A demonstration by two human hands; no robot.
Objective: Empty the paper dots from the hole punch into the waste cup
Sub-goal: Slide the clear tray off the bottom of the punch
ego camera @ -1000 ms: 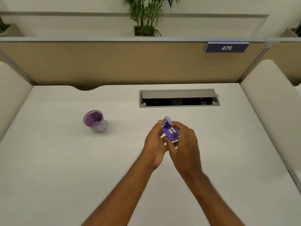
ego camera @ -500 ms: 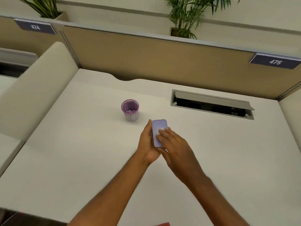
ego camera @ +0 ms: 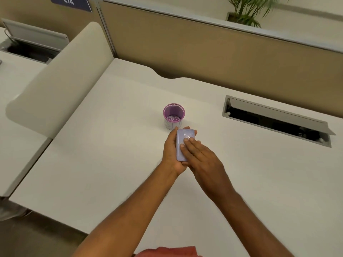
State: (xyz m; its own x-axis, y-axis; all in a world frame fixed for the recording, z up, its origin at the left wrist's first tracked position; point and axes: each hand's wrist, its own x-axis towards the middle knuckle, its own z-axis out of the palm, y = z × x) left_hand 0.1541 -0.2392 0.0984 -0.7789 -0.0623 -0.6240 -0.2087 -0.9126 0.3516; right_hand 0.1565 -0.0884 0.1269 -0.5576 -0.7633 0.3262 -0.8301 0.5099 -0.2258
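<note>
The lilac hole punch (ego camera: 182, 143) lies flat side up in my left hand (ego camera: 171, 153), which cradles it from below and from the left. My right hand (ego camera: 201, 158) rests on top of it, fingertips pressing its flat face. The waste cup (ego camera: 173, 117), purple inside with a pale patterned wall, stands upright on the desk just beyond the punch, almost touching it. Small paper dots lie at the cup's bottom.
The white desk (ego camera: 111, 164) has an open cable tray (ego camera: 276, 121) at the back right and a beige partition (ego camera: 204, 49) behind. A padded cream divider (ego camera: 61, 78) runs along the left edge. A potted plant (ego camera: 248, 12) stands beyond the partition.
Both hands have carried the punch left toward the cup and turned it flat side up. The view has swung left, so the cup now sits near the centre.
</note>
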